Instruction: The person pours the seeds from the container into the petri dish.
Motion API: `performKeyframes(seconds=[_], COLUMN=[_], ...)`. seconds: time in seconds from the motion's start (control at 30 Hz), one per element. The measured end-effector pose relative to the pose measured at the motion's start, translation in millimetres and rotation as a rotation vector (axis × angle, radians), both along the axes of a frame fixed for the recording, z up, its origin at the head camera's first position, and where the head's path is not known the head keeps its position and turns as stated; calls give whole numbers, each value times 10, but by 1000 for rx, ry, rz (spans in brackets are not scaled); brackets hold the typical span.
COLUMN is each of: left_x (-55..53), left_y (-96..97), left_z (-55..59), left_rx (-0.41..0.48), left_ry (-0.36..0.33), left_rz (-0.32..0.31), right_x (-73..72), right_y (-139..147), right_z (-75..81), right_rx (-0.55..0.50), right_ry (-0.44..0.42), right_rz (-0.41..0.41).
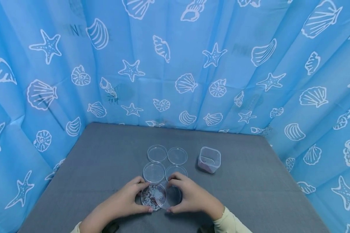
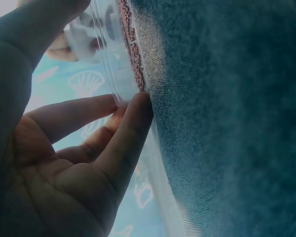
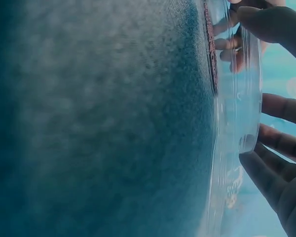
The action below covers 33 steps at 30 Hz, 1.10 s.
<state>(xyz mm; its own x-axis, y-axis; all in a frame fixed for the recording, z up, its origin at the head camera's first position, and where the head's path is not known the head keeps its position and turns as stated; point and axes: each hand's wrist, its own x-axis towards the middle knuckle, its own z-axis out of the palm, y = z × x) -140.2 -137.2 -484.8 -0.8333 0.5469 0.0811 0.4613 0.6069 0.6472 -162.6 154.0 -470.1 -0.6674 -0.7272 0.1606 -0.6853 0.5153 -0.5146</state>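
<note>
A clear round petri dish (image 1: 147,198) with small reddish-brown grains spread over its bottom lies on the grey cloth. My left hand (image 1: 129,199) holds it by the rim, thumb at the near side and fingers at the far side. In the left wrist view, the fingertips (image 2: 142,101) meet the dish wall beside the grains (image 2: 134,54). My right hand (image 1: 189,194) grips a clear round lid (image 1: 173,197) by its edge, and the lid overlaps the right part of the grain dish. From the right wrist, the lid (image 3: 249,89) shows raised above the cloth.
Several clear round dishes (image 1: 153,172) lie in two columns just beyond my hands. A clear square plastic tub (image 1: 210,157) with something pinkish at its bottom stands to their right. A blue curtain (image 1: 169,71) with white shells hangs behind the grey table (image 1: 250,181).
</note>
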Motion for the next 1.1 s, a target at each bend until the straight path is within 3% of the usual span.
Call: performKeyframes(seconds=[0.27,0.67,1.1], left_x=[-13,-37,-75], left_y=[-18,-62,-84], left_z=[-8,1,1], left_rx=[5,16,27], left_ry=[-40,-65,-115], left_rz=[-9,-39,-55], right_x=[3,-70,-100], right_y=[-106,-274,-355], right_z=[17,95,119], right_rx=[23,112,117], right_ry=[-31,37,-9], right_rz=[37,120,142])
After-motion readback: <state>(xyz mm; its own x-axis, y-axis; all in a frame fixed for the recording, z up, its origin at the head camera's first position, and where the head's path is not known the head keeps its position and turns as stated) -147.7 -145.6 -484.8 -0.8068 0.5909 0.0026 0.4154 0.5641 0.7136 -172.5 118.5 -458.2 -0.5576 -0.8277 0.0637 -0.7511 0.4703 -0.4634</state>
